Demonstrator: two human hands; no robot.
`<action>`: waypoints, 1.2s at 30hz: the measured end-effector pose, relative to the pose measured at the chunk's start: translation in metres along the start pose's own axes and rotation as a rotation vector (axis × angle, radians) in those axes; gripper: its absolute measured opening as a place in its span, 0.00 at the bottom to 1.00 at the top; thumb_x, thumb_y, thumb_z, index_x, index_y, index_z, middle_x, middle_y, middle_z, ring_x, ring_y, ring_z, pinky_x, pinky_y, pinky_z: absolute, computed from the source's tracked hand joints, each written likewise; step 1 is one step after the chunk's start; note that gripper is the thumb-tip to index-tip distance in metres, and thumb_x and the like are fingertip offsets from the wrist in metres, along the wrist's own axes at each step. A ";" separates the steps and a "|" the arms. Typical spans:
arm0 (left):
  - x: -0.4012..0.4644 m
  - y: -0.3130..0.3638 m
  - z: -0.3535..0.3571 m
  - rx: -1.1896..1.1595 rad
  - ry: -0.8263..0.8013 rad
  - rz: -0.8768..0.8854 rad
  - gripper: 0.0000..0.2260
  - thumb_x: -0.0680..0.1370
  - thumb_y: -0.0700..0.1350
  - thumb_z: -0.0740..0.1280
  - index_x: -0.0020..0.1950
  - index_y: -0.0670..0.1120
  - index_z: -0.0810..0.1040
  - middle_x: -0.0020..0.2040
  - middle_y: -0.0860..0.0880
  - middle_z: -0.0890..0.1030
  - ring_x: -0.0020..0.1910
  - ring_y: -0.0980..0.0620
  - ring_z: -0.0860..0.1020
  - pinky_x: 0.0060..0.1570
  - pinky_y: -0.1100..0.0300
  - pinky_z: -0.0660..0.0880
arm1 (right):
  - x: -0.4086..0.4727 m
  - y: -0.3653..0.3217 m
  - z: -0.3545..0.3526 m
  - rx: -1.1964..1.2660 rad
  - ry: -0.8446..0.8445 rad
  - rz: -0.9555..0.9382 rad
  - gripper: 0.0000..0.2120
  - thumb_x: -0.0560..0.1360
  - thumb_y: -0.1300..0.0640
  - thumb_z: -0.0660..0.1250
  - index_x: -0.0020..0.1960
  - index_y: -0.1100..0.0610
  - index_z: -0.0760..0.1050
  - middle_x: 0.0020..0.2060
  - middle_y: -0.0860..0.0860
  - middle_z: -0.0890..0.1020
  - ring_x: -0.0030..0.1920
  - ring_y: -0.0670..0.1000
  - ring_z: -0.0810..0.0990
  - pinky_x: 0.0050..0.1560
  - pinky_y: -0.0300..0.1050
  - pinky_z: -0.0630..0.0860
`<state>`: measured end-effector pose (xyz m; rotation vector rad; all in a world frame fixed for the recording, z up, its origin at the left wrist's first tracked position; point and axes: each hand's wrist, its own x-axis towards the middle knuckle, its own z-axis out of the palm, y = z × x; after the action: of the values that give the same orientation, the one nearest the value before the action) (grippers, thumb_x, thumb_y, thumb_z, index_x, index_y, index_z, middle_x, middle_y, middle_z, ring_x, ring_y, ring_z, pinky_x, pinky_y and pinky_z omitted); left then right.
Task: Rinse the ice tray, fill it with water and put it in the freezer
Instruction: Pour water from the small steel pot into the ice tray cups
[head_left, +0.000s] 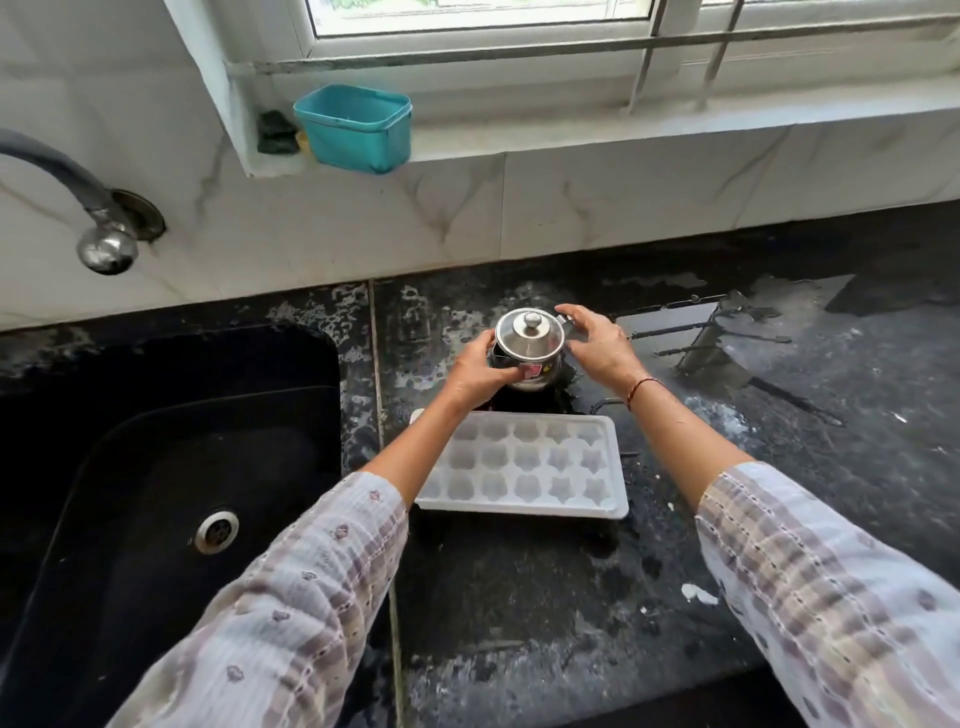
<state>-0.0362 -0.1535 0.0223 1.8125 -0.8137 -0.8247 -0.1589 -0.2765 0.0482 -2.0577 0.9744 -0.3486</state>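
Both your arms reach forward over the black counter (675, 519), sleeves down to mid-forearm, and meet at a small steel pot (527, 358) that stands just beyond the ice tray (519, 465). Your left hand (475, 371) wraps the pot's near left side, fingers curled round its belly, thumb lying across the front. Your right hand (597, 345) comes in from the pot's right; the fingers are bent round the handle side of the pot and the fingertips (563, 312) arch above its rim. You cannot tell how firmly that hand grips. A red thread (641, 389) circles the right wrist.

The pot wears its lid (530, 332) with a round knob on top, so what it holds is hidden. The ice tray lies flat on the counter, on the near side of the pot and between your forearms; its moulded cells look pale and frosted, and whether there is water in them cannot be told. Left of the pot sits the black sink (156, 467) with its steel drain (215, 530). Beyond the pot, on the window ledge, stands a teal tub (353, 130), with a dark scrubber (275, 132) just beside it.
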 end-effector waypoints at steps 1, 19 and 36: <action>0.001 -0.001 0.002 -0.034 -0.007 -0.001 0.31 0.69 0.39 0.76 0.69 0.41 0.68 0.65 0.43 0.76 0.63 0.50 0.74 0.63 0.60 0.69 | 0.000 0.001 0.000 -0.018 0.003 -0.010 0.19 0.76 0.65 0.62 0.65 0.53 0.71 0.62 0.56 0.77 0.63 0.54 0.74 0.64 0.48 0.71; 0.006 0.004 0.014 -0.207 -0.173 0.052 0.29 0.66 0.36 0.76 0.65 0.48 0.73 0.57 0.48 0.80 0.56 0.52 0.78 0.54 0.66 0.75 | -0.002 0.018 -0.027 0.210 0.021 0.054 0.06 0.72 0.60 0.66 0.36 0.55 0.74 0.34 0.52 0.78 0.41 0.51 0.78 0.46 0.48 0.81; -0.033 0.046 0.054 -0.224 -0.411 0.126 0.32 0.68 0.43 0.73 0.71 0.47 0.69 0.61 0.47 0.78 0.59 0.51 0.77 0.55 0.63 0.76 | -0.065 0.027 -0.065 0.946 0.212 0.095 0.06 0.73 0.68 0.66 0.42 0.58 0.78 0.28 0.45 0.82 0.26 0.40 0.76 0.24 0.30 0.67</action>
<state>-0.1068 -0.1680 0.0539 1.3985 -1.0382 -1.1761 -0.2507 -0.2741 0.0744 -1.1244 0.7973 -0.8081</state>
